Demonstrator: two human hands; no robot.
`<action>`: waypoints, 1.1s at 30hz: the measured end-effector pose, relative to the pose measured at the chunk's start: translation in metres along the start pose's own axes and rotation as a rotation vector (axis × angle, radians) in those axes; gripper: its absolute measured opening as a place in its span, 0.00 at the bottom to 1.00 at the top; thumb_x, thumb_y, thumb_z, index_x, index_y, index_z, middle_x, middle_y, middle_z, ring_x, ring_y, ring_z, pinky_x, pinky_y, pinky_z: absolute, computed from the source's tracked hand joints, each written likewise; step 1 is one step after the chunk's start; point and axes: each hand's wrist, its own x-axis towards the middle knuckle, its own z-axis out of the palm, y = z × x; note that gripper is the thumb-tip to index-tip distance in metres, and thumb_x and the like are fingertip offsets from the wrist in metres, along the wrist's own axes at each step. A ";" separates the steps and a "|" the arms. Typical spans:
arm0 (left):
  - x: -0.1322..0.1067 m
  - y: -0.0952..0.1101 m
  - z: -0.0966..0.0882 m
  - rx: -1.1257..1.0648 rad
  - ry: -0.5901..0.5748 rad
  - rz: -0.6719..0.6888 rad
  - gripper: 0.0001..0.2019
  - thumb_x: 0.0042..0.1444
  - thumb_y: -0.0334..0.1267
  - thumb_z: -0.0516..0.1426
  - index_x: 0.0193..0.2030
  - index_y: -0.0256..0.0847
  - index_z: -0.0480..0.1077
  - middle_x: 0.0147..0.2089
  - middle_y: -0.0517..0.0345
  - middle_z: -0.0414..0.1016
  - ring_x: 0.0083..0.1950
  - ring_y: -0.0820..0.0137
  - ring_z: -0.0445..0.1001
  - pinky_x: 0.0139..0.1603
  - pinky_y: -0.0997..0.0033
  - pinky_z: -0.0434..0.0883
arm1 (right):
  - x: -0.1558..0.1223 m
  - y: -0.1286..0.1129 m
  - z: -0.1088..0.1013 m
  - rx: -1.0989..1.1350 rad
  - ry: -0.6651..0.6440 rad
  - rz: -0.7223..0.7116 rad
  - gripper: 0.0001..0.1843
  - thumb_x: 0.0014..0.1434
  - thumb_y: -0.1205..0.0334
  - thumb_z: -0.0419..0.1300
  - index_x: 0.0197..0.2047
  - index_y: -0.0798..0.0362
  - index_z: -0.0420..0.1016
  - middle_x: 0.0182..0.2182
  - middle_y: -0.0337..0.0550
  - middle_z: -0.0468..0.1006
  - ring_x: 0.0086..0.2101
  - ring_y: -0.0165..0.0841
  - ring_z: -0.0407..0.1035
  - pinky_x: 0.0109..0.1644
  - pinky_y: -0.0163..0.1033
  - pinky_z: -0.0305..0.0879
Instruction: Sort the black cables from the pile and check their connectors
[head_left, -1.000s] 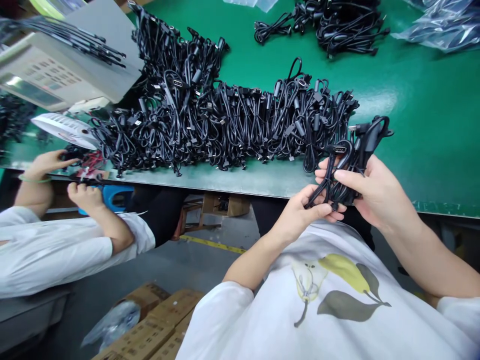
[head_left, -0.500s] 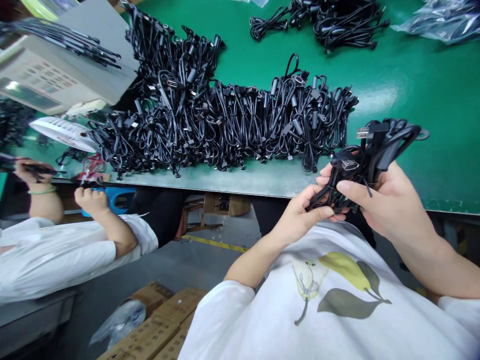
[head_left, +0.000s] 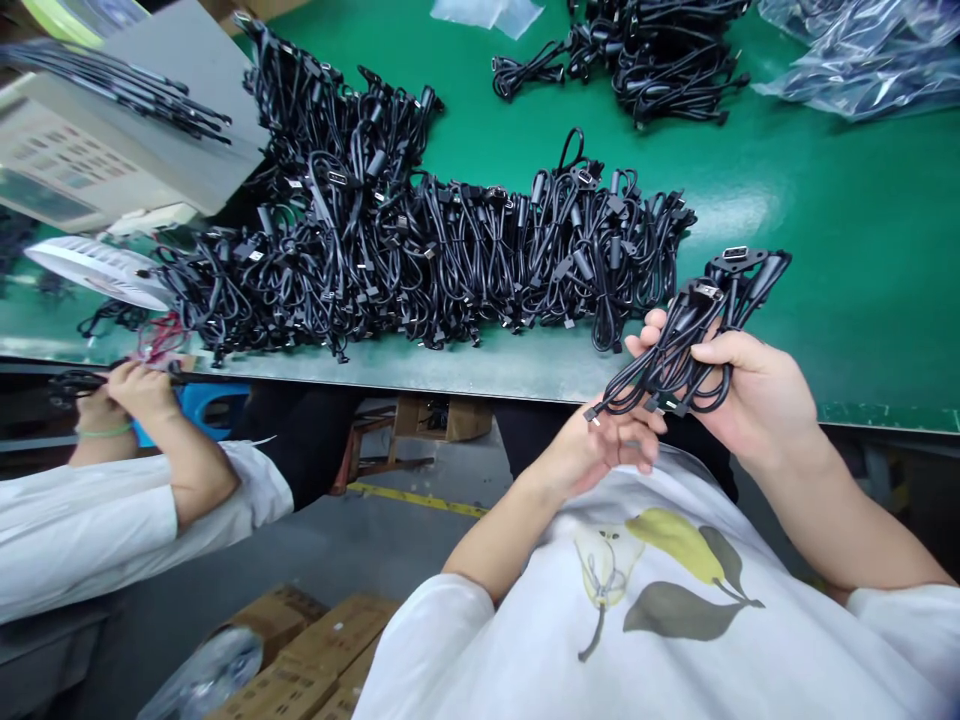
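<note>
My right hand (head_left: 765,390) is closed around several coiled black cables (head_left: 675,350), its thumb in front and fingertips showing behind them. Metal-faced connectors stick up at the top of this bundle, and small plugs hang at its lower end. Just below, my left hand (head_left: 600,445) is open, with loosely bent fingers apart under the cable ends; whether it touches them I cannot tell. Past both hands, a long pile of similar coiled black cables (head_left: 465,260) lies along the green table (head_left: 847,250).
More coiled cables (head_left: 660,60) and clear plastic bags (head_left: 862,60) lie at the back. At left are a beige device (head_left: 67,160), a white round object (head_left: 101,270) and a co-worker's hands (head_left: 139,390). Cardboard boxes (head_left: 300,670) stand on the floor.
My left hand has let go of the cables and dropped slightly with its fingers apart. The bundle in my right hand has turned and shifted left. The co-worker's hands have come together.
</note>
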 end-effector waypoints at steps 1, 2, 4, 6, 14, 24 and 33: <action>0.001 -0.007 0.001 0.013 -0.004 -0.015 0.39 0.37 0.64 0.74 0.49 0.40 0.73 0.42 0.51 0.78 0.33 0.71 0.75 0.32 0.71 0.74 | -0.001 0.002 0.001 0.001 0.005 -0.022 0.16 0.50 0.66 0.61 0.41 0.48 0.85 0.47 0.40 0.86 0.56 0.47 0.77 0.65 0.58 0.73; 0.002 -0.013 0.004 0.035 0.006 -0.017 0.36 0.39 0.62 0.74 0.48 0.38 0.74 0.40 0.52 0.78 0.31 0.72 0.74 0.30 0.71 0.73 | -0.002 0.003 0.003 0.000 0.006 -0.048 0.16 0.50 0.66 0.62 0.41 0.47 0.84 0.46 0.40 0.86 0.56 0.48 0.78 0.65 0.58 0.73; 0.004 -0.021 0.012 0.095 0.072 0.038 0.30 0.46 0.59 0.72 0.44 0.36 0.74 0.35 0.55 0.77 0.27 0.75 0.72 0.29 0.73 0.71 | -0.005 0.008 0.006 -0.015 0.002 -0.101 0.15 0.49 0.66 0.63 0.41 0.46 0.83 0.46 0.39 0.86 0.55 0.48 0.78 0.64 0.58 0.74; 0.005 -0.021 0.021 0.176 0.160 0.109 0.25 0.53 0.60 0.68 0.38 0.36 0.73 0.30 0.58 0.75 0.25 0.76 0.70 0.28 0.74 0.70 | -0.007 0.013 0.008 -0.050 0.003 -0.136 0.15 0.50 0.66 0.64 0.42 0.44 0.81 0.47 0.38 0.85 0.54 0.47 0.79 0.62 0.57 0.77; 0.006 -0.011 0.029 0.335 0.367 0.237 0.23 0.45 0.54 0.73 0.34 0.38 0.74 0.28 0.63 0.72 0.27 0.77 0.65 0.32 0.72 0.68 | -0.013 0.019 0.009 -0.143 -0.033 -0.184 0.12 0.60 0.63 0.64 0.46 0.39 0.78 0.44 0.35 0.84 0.49 0.42 0.80 0.57 0.53 0.79; 0.007 -0.015 0.027 0.393 0.391 0.350 0.19 0.48 0.52 0.73 0.40 0.41 0.80 0.40 0.58 0.82 0.43 0.66 0.76 0.51 0.64 0.75 | -0.021 0.012 0.015 -0.195 -0.065 -0.249 0.17 0.54 0.60 0.69 0.46 0.37 0.72 0.42 0.37 0.81 0.50 0.45 0.78 0.59 0.58 0.76; 0.006 -0.017 0.025 0.391 0.390 0.382 0.14 0.50 0.48 0.72 0.38 0.42 0.82 0.39 0.59 0.84 0.41 0.67 0.77 0.53 0.63 0.75 | -0.017 0.010 0.012 -0.138 -0.068 -0.215 0.18 0.52 0.63 0.69 0.45 0.38 0.72 0.39 0.36 0.80 0.48 0.43 0.79 0.60 0.58 0.75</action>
